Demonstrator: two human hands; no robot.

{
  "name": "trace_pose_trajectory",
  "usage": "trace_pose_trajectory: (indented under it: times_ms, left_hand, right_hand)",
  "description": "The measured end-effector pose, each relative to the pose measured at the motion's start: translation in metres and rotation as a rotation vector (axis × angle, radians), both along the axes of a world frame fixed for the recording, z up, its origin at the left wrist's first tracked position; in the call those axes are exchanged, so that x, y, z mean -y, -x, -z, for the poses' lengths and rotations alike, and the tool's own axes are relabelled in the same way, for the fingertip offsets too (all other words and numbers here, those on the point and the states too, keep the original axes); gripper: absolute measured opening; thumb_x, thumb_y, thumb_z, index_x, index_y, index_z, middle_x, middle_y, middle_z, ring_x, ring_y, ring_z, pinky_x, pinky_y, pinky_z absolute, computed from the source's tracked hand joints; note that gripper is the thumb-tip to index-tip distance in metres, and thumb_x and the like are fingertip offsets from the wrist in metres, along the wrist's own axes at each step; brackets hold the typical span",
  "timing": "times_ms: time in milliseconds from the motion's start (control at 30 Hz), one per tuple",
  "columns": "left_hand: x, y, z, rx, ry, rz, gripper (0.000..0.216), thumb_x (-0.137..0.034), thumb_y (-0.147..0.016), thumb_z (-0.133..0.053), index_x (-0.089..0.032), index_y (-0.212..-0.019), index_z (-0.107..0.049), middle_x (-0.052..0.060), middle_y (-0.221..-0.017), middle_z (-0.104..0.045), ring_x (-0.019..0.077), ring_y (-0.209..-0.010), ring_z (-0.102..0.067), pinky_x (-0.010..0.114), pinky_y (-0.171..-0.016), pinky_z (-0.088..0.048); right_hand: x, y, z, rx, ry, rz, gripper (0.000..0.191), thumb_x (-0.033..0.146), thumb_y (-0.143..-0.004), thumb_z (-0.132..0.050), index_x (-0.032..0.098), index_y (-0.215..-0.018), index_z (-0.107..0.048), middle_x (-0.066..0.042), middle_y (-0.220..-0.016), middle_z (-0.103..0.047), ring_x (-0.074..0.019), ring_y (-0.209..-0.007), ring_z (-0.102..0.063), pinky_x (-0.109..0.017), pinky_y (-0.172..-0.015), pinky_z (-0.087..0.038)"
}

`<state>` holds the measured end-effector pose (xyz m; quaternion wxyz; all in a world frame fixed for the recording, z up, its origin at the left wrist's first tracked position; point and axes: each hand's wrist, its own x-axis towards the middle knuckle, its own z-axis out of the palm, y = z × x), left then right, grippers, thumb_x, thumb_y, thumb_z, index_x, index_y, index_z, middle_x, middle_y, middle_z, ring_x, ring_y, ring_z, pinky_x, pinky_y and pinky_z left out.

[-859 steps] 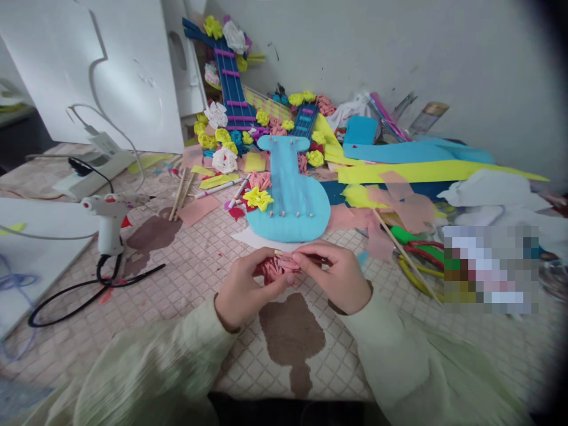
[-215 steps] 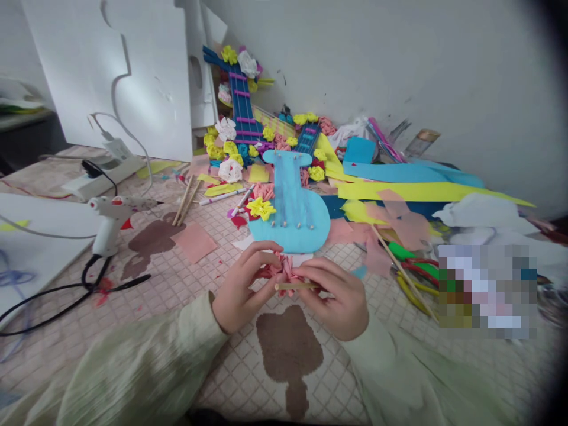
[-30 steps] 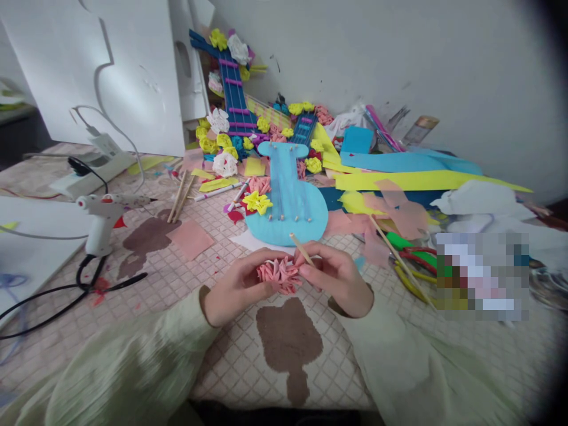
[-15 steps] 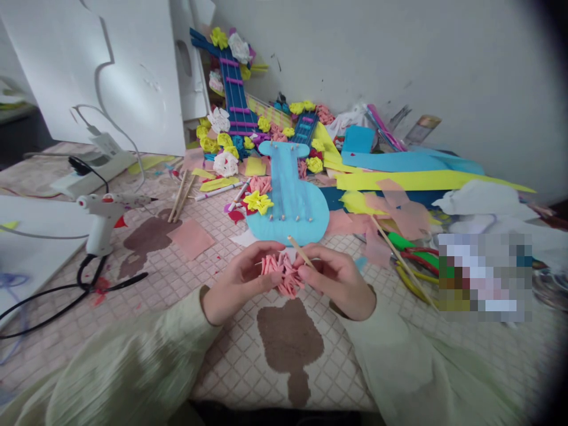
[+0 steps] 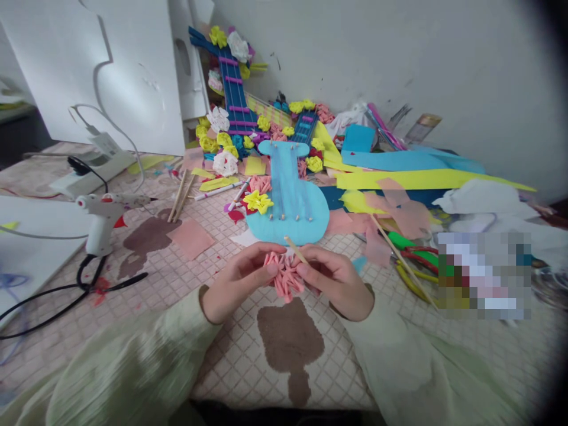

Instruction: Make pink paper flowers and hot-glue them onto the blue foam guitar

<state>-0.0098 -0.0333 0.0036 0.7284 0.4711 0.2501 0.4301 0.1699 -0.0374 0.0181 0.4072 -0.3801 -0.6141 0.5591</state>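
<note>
Working at the folds of a pink paper cluster (image 5: 288, 279) appears to be the step in hand. The cluster is between both hands, above the desk (image 5: 231, 361), in front of the blue guitar-shaped cutout (image 5: 306, 210) and just above a brown patch (image 5: 290, 337). The left hand (image 5: 237, 281) has a narrow grip, thumb pressed on the cluster's near face. The right hand (image 5: 341, 283) holds a wooden stick (image 5: 295, 249), which slants toward the cutout, while its thumb meets the cluster's edge. The next move likely calls for a light, steady left pinch and small right-finger adjustments, since hard pressure could flatten the folds.
</note>
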Motion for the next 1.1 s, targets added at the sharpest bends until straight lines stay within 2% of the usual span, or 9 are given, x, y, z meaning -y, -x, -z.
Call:
trace_pose_trajectory:
  times_ms: [100, 233, 433, 600, 667, 833, 933, 1033, 1100]
  left_hand:
    - [0.001, 0.001, -0.001, 0.033, 0.008, 0.007, 0.033, -0.028, -0.078, -0.054, -0.02, -0.11, -0.05, 0.007, -0.099, -0.056, 0.0183, -0.082, -0.057, 0.033, -0.067, -0.05]
    - [0.003, 0.0, -0.002, -0.064, -0.141, -0.155, 0.038, -0.021, -0.072, -0.061, -0.023, -0.108, -0.049, 0.006, -0.108, -0.049, 0.017, -0.086, -0.054, 0.031, -0.068, -0.051]
    - [0.003, 0.0, -0.003, -0.224, -0.225, -0.392, 0.015, -0.014, -0.068, -0.065, -0.016, -0.083, -0.061, 0.001, -0.073, -0.06, 0.0088, -0.061, -0.054, 0.019, -0.053, -0.046]
    - [0.0, 0.003, -0.005, -0.316, -0.203, -0.395, 0.006, -0.018, -0.065, -0.068, -0.014, -0.068, -0.065, 0.0, -0.055, -0.06, 0.0069, -0.044, -0.048, 0.018, -0.043, -0.042]
    - [-0.001, 0.005, -0.007, -0.341, -0.223, -0.301, 0.006, -0.02, -0.066, -0.068, -0.014, -0.067, -0.067, 0.002, -0.056, -0.061, 0.0075, -0.044, -0.05, 0.018, -0.042, -0.042]
    - [0.002, 0.013, -0.013, -0.413, -0.307, 0.259, 0.016, -0.027, -0.072, -0.061, -0.014, -0.072, -0.07, 0.009, -0.066, -0.066, 0.0105, -0.046, -0.055, 0.02, -0.041, -0.045]
    - [0.003, 0.019, -0.011, -0.437, -0.262, 0.498, 0.021, -0.031, -0.072, -0.06, -0.015, -0.077, -0.071, 0.01, -0.069, -0.067, 0.0109, -0.047, -0.056, 0.02, -0.044, -0.046]
    - [0.001, 0.024, -0.005, -0.467, -0.131, 0.644, 0.026, -0.037, -0.071, -0.06, -0.014, -0.078, -0.07, 0.008, -0.064, -0.067, 0.0106, -0.045, -0.055, 0.021, -0.044, -0.046]
    - [-0.002, 0.024, -0.001, -0.489, -0.064, 0.63, 0.031, -0.042, -0.073, -0.057, -0.013, -0.076, -0.068, 0.004, -0.053, -0.063, 0.0093, -0.038, -0.05, 0.019, -0.039, -0.042]
  right_hand:
    - [0.0, 0.001, 0.003, -0.067, 0.105, 0.116, 0.016, 0.033, -0.078, -0.054, 0.018, -0.082, -0.056, 0.004, -0.059, -0.048, -0.0039, -0.042, -0.038, -0.018, -0.038, -0.027]
    - [-0.001, 0.001, 0.005, -0.116, 0.086, 0.252, 0.019, 0.036, -0.077, -0.055, 0.018, -0.084, -0.056, 0.005, -0.056, -0.047, -0.0041, -0.042, -0.038, -0.017, -0.037, -0.028]
    - [-0.001, 0.002, 0.007, -0.14, 0.034, 0.302, 0.016, 0.033, -0.075, -0.058, 0.018, -0.081, -0.059, 0.004, -0.062, -0.049, -0.0036, -0.042, -0.039, -0.018, -0.037, -0.028]
    - [-0.008, -0.004, 0.009, -0.243, 0.062, 0.411, 0.016, 0.032, -0.073, -0.06, 0.018, -0.079, -0.059, 0.005, -0.053, -0.046, -0.0041, -0.04, -0.037, -0.018, -0.036, -0.024]
    - [-0.014, -0.007, 0.006, -0.33, 0.053, 0.49, 0.015, 0.031, -0.072, -0.062, 0.017, -0.077, -0.058, 0.005, -0.053, -0.047, -0.0029, -0.039, -0.037, -0.017, -0.035, -0.023]
    - [-0.03, -0.03, -0.012, -0.5, -0.035, 0.746, 0.019, 0.03, -0.066, -0.065, 0.017, -0.065, -0.051, 0.006, -0.054, -0.047, -0.0013, -0.036, -0.035, -0.017, -0.032, -0.017]
    - [-0.034, -0.056, -0.029, -0.598, -0.094, 0.944, 0.017, 0.028, -0.065, -0.064, 0.017, -0.066, -0.05, 0.009, -0.044, -0.04, -0.0028, -0.034, -0.032, -0.016, -0.032, -0.02]
    - [-0.033, -0.082, -0.044, -0.666, -0.201, 1.089, 0.016, 0.024, -0.065, -0.063, 0.018, -0.065, -0.047, 0.01, -0.045, -0.038, -0.0031, -0.036, -0.033, -0.016, -0.032, -0.022]
    - [-0.028, -0.089, -0.049, -0.67, -0.253, 1.133, 0.016, 0.024, -0.065, -0.063, 0.018, -0.065, -0.047, 0.009, -0.051, -0.042, -0.0026, -0.037, -0.034, -0.016, -0.031, -0.019]
